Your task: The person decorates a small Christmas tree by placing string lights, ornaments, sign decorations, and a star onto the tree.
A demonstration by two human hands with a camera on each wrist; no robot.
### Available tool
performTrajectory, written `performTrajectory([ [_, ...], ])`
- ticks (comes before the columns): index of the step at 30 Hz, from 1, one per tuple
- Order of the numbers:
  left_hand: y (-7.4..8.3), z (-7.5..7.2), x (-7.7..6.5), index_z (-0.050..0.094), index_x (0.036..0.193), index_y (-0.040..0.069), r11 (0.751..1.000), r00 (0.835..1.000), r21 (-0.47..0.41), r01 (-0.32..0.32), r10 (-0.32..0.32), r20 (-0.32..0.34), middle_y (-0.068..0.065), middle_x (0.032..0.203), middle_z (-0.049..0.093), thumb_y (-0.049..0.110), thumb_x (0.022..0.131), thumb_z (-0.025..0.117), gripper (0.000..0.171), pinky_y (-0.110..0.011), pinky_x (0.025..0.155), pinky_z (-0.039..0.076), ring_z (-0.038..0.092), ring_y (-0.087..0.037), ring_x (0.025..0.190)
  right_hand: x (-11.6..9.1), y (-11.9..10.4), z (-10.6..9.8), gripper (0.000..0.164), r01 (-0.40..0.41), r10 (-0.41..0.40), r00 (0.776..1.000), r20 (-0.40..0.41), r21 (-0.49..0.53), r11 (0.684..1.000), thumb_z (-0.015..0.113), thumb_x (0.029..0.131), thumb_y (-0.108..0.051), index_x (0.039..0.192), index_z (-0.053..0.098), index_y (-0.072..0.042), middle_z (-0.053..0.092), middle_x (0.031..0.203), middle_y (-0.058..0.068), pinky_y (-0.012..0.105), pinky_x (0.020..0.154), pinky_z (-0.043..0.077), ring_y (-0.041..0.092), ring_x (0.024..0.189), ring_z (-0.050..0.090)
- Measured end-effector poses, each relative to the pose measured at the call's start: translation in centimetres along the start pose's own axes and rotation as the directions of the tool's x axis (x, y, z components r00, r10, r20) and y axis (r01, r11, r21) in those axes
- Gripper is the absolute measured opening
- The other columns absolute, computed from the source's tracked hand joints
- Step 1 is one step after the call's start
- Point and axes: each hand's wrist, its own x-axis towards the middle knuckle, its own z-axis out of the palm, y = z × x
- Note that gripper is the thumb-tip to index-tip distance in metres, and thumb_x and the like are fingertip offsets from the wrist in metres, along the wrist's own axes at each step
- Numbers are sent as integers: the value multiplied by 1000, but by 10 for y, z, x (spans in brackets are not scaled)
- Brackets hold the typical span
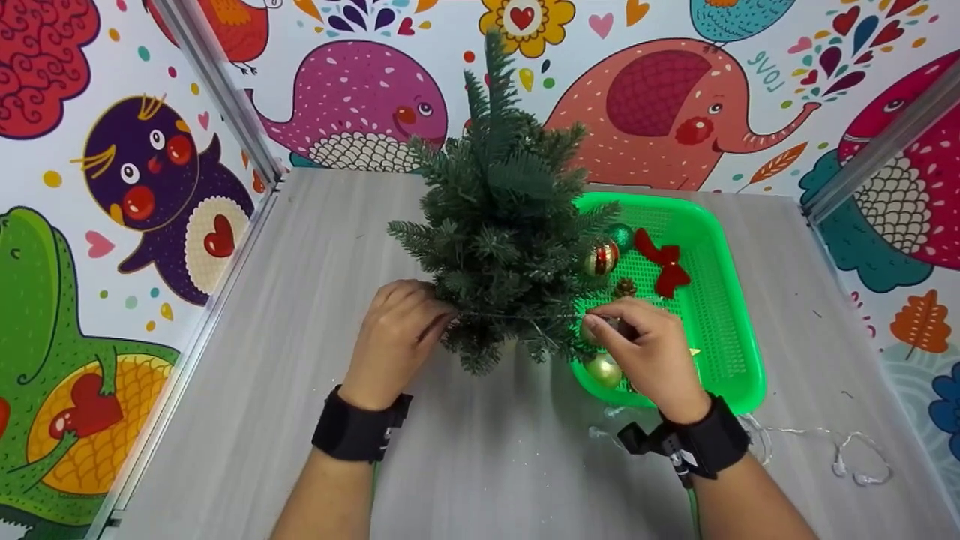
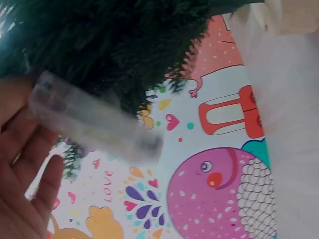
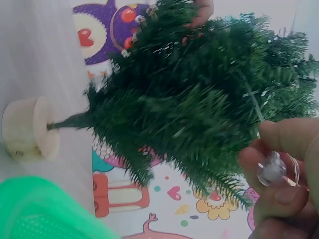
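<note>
A small artificial Christmas tree (image 1: 502,247) stands in the middle, its round wooden base (image 3: 30,127) visible in the right wrist view. At the tree's left side, my left hand (image 1: 397,341) holds a blurred, translucent rectangular case (image 2: 94,119) close to the branches. On the other side my right hand (image 1: 649,349) pinches the thin wire of a string of lights between thumb and fingers. A clear round bulb (image 3: 271,170) shows among those fingers. The wire (image 1: 517,316) stretches across the front of the lower branches between both hands.
Behind my right hand, a green plastic basket (image 1: 731,322) holds a striped ball (image 1: 602,256), a gold ball (image 1: 604,370), a red bow (image 1: 667,266) and a pine cone (image 1: 625,287). More light string (image 1: 840,457) trails over the table at right. Cartoon-printed panels enclose the table.
</note>
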Motion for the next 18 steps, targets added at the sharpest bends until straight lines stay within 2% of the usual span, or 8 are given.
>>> performTrajectory([
  [5, -1, 15, -4, 70, 83, 10, 1000, 998, -14, -22, 21, -58, -3, 79, 68, 15, 91, 66, 10, -35, 98, 43, 64, -22, 92, -3, 29, 10, 14, 22, -18, 993, -120, 35, 999, 68, 86, 0, 96, 72, -9, 63, 80, 0, 20, 55, 33, 5, 56, 41],
  [8, -1, 23, -7, 67, 79, 8, 1000, 998, 8, -24, 25, -53, -6, 80, 66, 11, 88, 68, 10, -37, 96, 44, 63, -25, 93, -1, 38, 14, 10, -8, 11, 990, -137, 24, 1000, 68, 88, -5, 92, 72, -13, 61, 75, -3, 22, 53, 32, 6, 54, 39],
  [10, -2, 28, -10, 66, 76, 7, 999, 999, 30, -14, 15, -40, -8, 82, 66, 8, 86, 71, 11, -38, 94, 45, 62, -26, 93, -1, 41, 15, 6, -60, 58, 994, -88, -21, 998, 67, 90, -14, 93, 71, -18, 57, 72, -5, 24, 54, 31, 7, 54, 38],
  [12, -3, 32, -14, 64, 74, 6, 999, 1000, 39, 7, -6, -27, -10, 83, 66, 6, 84, 72, 12, -39, 93, 45, 62, -27, 94, -2, 44, 15, 5, -135, 135, 991, -12, -22, 991, 65, 92, -22, 94, 70, -22, 54, 69, -5, 25, 56, 32, 9, 55, 39],
  [16, -2, 36, -19, 64, 74, 7, 998, 999, 30, 49, -49, 3, -10, 84, 66, 4, 82, 73, 12, -39, 95, 45, 61, -28, 97, -5, 52, 16, 8, -280, 274, 954, 125, 33, 959, 61, 94, -29, 96, 69, -26, 49, 67, -3, 27, 58, 32, 12, 57, 39],
  [18, -1, 38, -20, 65, 76, 7, 998, 998, 17, 62, -62, 7, -9, 85, 66, 3, 82, 72, 10, -40, 97, 45, 61, -28, 99, -6, 56, 17, 10, -319, 306, 937, 167, 58, 946, 60, 95, -29, 96, 69, -25, 45, 65, -3, 27, 58, 32, 12, 56, 37],
])
